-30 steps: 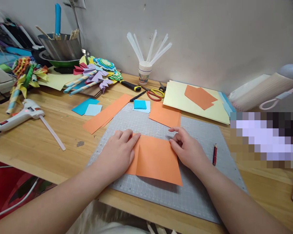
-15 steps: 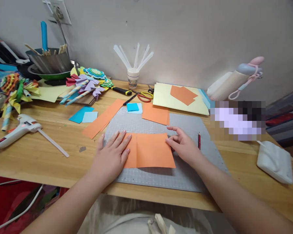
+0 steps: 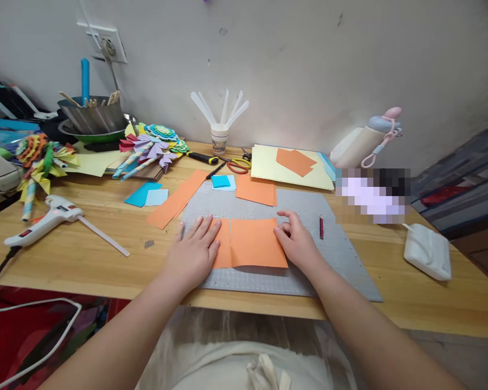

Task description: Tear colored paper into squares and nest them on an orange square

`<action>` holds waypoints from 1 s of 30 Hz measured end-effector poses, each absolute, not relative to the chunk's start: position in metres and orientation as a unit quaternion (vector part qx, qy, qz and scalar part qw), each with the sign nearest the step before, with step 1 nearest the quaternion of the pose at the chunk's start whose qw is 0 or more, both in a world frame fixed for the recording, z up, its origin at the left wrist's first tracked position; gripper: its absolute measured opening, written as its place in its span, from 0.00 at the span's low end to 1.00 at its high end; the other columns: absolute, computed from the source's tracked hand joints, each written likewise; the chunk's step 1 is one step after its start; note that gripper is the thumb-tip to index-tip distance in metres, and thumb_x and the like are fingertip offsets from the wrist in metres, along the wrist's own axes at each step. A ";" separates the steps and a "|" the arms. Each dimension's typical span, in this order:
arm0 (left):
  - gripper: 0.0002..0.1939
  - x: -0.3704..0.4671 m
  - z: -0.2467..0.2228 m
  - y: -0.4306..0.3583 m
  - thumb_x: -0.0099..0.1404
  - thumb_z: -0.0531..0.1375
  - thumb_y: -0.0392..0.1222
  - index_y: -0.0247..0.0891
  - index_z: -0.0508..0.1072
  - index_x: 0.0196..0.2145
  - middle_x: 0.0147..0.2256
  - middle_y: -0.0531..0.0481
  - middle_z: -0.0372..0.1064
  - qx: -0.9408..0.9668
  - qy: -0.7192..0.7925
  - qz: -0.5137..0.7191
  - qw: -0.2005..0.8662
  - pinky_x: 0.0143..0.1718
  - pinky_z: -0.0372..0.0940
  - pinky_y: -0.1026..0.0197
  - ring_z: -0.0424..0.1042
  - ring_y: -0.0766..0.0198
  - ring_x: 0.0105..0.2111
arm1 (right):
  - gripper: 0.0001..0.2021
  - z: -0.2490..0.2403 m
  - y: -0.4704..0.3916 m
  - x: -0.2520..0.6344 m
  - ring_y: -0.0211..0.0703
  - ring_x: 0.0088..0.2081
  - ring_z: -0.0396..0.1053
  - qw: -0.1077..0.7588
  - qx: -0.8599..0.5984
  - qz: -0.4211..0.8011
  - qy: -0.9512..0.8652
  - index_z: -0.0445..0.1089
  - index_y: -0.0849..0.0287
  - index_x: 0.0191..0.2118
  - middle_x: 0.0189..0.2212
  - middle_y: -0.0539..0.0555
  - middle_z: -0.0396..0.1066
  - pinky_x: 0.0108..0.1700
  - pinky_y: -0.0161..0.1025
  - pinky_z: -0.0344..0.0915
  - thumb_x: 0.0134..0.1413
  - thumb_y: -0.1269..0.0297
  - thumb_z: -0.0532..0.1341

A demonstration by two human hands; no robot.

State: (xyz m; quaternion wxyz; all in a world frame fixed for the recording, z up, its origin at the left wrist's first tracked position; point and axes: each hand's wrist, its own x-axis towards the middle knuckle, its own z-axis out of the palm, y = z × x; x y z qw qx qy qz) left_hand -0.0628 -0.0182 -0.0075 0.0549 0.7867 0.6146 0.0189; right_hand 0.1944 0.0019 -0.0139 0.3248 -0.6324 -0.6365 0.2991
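Across the pale wooden counter (image 3: pixel 85 271), the left hand (image 3: pixel 195 252) now spreads flatter, apparently steadying the creased orange paper rectangle (image 3: pixel 258 244). The right hand (image 3: pixel 295 238) pinches its edge

orange paper (image 3: pixel 258 242), vert crease, R part bowed, on gry mat (image 3: pixel 341 260)

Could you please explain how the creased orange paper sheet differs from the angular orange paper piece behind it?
The creased orange paper sheet looks larger; the angular orange paper piece, smaller with a notched outline. The sheet lies partly under the left hand; the piece lies on pale yellow paper. Both are orange.
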 end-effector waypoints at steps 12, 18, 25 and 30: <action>0.26 -0.063 -0.013 -0.016 0.72 0.40 0.48 0.48 0.50 0.66 0.68 0.57 0.40 0.781 0.621 0.020 0.057 0.66 0.35 0.41 0.43 0.57 0.68 | 0.16 -0.019 -0.041 0.186 0.40 0.24 0.60 0.338 -0.663 0.312 -0.590 0.57 0.55 0.50 0.20 0.42 0.57 0.32 0.36 0.56 0.56 0.61 0.53; 0.26 -0.062 -0.011 -0.016 0.72 0.41 0.48 0.48 0.50 0.66 0.68 0.57 0.40 0.777 0.625 0.014 0.072 0.66 0.33 0.41 0.42 0.58 0.68 | 0.13 -0.023 -0.043 0.186 0.41 0.25 0.60 0.301 -0.672 0.258 -0.626 0.57 0.55 0.48 0.21 0.42 0.56 0.32 0.36 0.56 0.56 0.64 0.51; 0.27 -0.067 -0.006 -0.011 0.71 0.43 0.49 0.48 0.50 0.66 0.68 0.54 0.44 0.775 0.623 0.019 0.098 0.66 0.35 0.42 0.45 0.56 0.67 | 0.10 -0.023 -0.053 0.216 0.42 0.25 0.63 0.263 -0.680 0.231 -0.644 0.60 0.55 0.46 0.22 0.45 0.62 0.31 0.38 0.58 0.59 0.61 0.51; 0.31 -0.083 0.015 0.023 0.62 0.55 0.55 0.40 0.62 0.59 0.60 0.40 0.60 0.746 0.655 0.026 0.118 0.56 0.53 0.41 0.58 0.44 0.59 | 0.13 -0.019 -0.059 0.249 0.47 0.36 0.70 0.227 -0.653 0.233 -0.684 0.64 0.54 0.48 0.34 0.53 0.72 0.40 0.43 0.64 0.61 0.57 0.52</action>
